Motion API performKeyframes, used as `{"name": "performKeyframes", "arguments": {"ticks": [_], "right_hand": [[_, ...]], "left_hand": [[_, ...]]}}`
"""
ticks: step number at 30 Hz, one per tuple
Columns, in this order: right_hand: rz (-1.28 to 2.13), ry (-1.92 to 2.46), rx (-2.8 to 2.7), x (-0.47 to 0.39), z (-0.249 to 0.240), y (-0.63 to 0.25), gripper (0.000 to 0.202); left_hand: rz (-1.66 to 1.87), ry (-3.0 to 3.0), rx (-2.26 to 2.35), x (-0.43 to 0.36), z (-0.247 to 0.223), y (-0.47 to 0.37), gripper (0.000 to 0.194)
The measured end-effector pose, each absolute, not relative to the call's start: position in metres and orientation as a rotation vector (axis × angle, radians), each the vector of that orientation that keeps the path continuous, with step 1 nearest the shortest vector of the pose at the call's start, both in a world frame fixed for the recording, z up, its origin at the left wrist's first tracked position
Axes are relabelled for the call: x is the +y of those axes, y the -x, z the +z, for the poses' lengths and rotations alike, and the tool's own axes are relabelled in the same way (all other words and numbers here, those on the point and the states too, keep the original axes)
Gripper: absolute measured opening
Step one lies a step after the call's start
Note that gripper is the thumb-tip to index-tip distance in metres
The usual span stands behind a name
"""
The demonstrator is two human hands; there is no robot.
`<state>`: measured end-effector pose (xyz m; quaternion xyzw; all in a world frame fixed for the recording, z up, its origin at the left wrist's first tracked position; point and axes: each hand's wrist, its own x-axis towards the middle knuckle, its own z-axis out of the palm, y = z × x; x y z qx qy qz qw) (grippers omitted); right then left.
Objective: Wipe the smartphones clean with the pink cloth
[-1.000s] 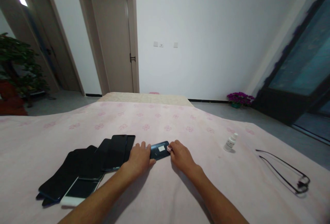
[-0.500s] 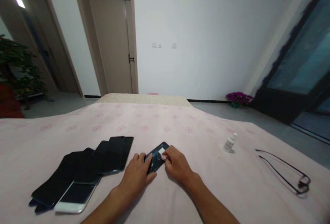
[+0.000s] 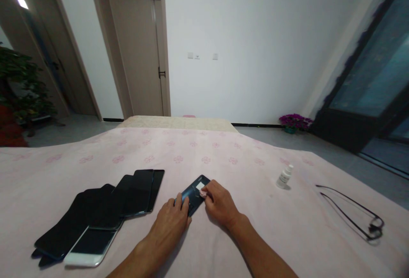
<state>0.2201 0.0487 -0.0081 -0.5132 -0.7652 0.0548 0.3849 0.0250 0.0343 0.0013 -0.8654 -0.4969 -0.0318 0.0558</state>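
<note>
A dark blue phone-like slab (image 3: 193, 195) with a white label (image 3: 200, 186) lies tilted on the pink cloth between my hands. My left hand (image 3: 172, 218) grips its lower left edge, fingers on top and thumb at the near end. My right hand (image 3: 220, 203) pinches a small pale pink wad (image 3: 203, 193) against the slab's right side, beside the label. Left of my hands, several black phones (image 3: 105, 205) lie overlapped in a fan. A white-edged phone (image 3: 92, 246) lies at the near end of that fan.
On the patterned pink cloth (image 3: 255, 227), a small white bottle (image 3: 284, 177) stands to the right. Black-framed glasses (image 3: 354, 214) lie farther right with their arms unfolded. Beyond the table are a door (image 3: 137, 52), a wall and purple flowers (image 3: 294, 121).
My left hand has slid toward me along the slab, exposing more of its left side. My right hand and the wad have barely moved.
</note>
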Motion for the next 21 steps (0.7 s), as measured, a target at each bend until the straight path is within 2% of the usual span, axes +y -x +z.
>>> {"name": "performKeyframes", "arguments": {"ticks": [9, 14, 21], "right_hand": [[0.112, 1.044, -1.835, 0.047, 0.004, -0.208, 0.030], [0.087, 0.879, -1.974, 0.040, 0.001, -0.198, 0.039], [-0.004, 1.007, -1.833, 0.052, 0.002, -0.213, 0.040]], "left_hand": [[-0.232, 2.652, -1.498, 0.040, 0.009, -0.020, 0.037], [-0.466, 2.684, -1.395, 0.041, 0.005, -0.013, 0.032], [-0.651, 2.632, -1.216, 0.042, -0.002, -0.011, 0.028]]}}
